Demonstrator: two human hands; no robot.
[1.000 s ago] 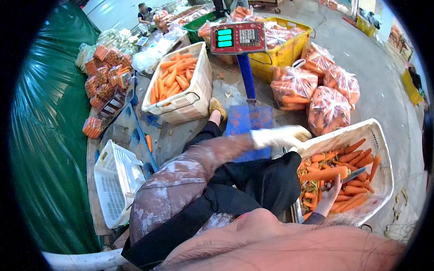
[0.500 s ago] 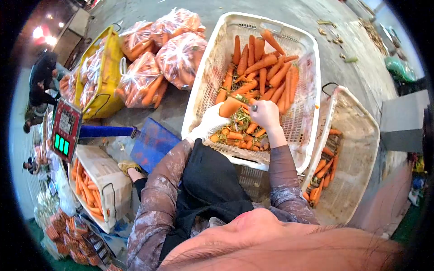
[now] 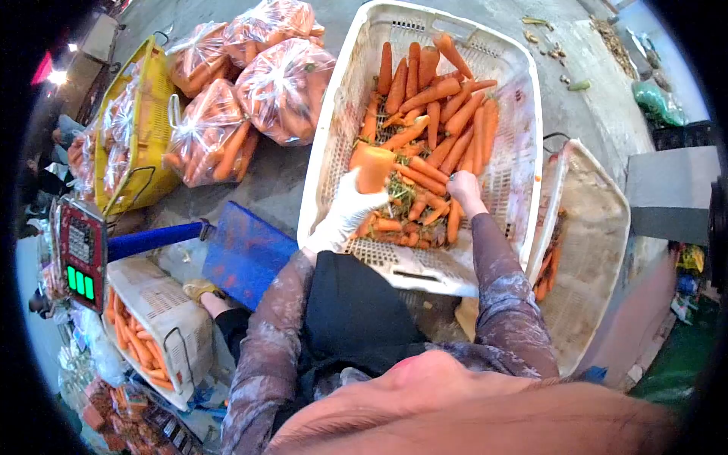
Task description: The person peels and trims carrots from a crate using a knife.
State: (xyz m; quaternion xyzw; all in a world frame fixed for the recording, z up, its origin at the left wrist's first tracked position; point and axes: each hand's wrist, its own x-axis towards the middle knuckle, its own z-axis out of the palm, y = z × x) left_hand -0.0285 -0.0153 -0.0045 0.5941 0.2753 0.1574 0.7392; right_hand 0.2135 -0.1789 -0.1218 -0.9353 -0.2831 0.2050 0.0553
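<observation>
A thick carrot (image 3: 373,168) is sitting over the white crate (image 3: 517,114), my left hand's (image 3: 346,210) gloved fingers clamping around it. My right hand (image 3: 465,189) is reaching over the loose carrots (image 3: 462,115) inside; I cannot tell whether its fingers are gripping anything. Bagged carrots (image 3: 287,92) are lying left of the crate, beside a yellow crate (image 3: 156,121).

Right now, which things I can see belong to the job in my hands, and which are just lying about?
In the job: gloved left hand, the carrot it holds, right hand, white crate beneath.

Apparently lying about: tied carrot bags, yellow crate, lit scale, green bag.
</observation>
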